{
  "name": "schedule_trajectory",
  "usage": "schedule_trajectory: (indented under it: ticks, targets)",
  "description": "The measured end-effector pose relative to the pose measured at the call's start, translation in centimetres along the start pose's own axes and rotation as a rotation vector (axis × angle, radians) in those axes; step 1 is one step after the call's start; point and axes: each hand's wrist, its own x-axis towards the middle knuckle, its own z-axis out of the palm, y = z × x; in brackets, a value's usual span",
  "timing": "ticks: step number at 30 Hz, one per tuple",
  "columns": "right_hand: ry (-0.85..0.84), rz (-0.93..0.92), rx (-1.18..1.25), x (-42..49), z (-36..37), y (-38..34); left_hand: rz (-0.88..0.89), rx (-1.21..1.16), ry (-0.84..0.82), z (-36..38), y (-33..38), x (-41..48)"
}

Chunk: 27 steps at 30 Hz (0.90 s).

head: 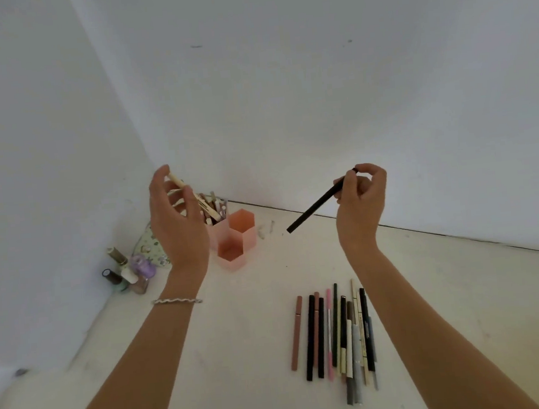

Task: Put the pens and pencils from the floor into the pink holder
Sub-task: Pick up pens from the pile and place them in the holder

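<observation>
The pink holder (235,236), made of hexagonal cups, stands on the floor near the wall corner; its far-left cup holds several pens. My left hand (175,222) hovers just left of and above it, pinching a cream pen (186,189) that slants down toward the filled cup. My right hand (360,199) is raised to the right and grips the top end of a black pen (314,209), whose tip points down-left toward the holder. A row of several pens and pencils (336,332) lies on the floor below my right hand.
Small nail-polish bottles (127,272) and a floral pouch (154,247) sit in the corner left of the holder. White walls close in at the left and back. The floor (242,353) is pale.
</observation>
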Motion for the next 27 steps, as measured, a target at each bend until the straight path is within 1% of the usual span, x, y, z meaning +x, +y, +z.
schedule_trajectory:
  ticks: [3, 6, 8, 10, 12, 15, 18, 22, 24, 27]
  targets:
    - [-0.036, -0.007, 0.006, -0.8, 0.7, 0.1, 0.061, 0.112, -0.064, 0.7, -1.5, 0.7]
    - [-0.059, -0.014, -0.013, -1.3, 1.2, 0.4, 0.125, 0.222, -0.176, 1.4, -3.3, 0.3]
    - [-0.071, -0.016, -0.038, -1.5, 1.6, 0.4, 0.173, 0.348, -0.237, 1.5, -4.5, 0.0]
    - [-0.080, -0.016, -0.049, -1.5, 2.0, 0.5, 0.259, 0.546, -0.239, 1.3, -5.5, -0.2]
    - [-0.085, -0.034, -0.030, -1.7, 2.7, 0.3, 0.323, 0.657, -0.200, 0.9, -6.2, -0.1]
    - [-0.099, -0.097, 0.043, -2.1, 5.3, -0.2, 0.366, 0.571, -0.089, -0.3, -6.1, 0.6]
    - [-0.180, -0.154, 0.021, -3.0, 8.9, 0.0, 0.305, 0.413, -0.052, -1.3, -5.3, 1.3]
    - [-0.372, -0.286, -0.188, -4.8, 12.5, 1.7, 0.268, 0.315, -0.052, -2.7, -5.5, 2.3]
    - [-0.446, -0.354, -0.309, -5.6, 13.4, 2.9, 0.243, 0.282, -0.080, -3.5, -6.1, 2.4]
    - [-0.540, -0.399, -0.466, -6.2, 13.7, 4.7, 0.177, 0.255, -0.110, -4.0, -6.5, 1.7]
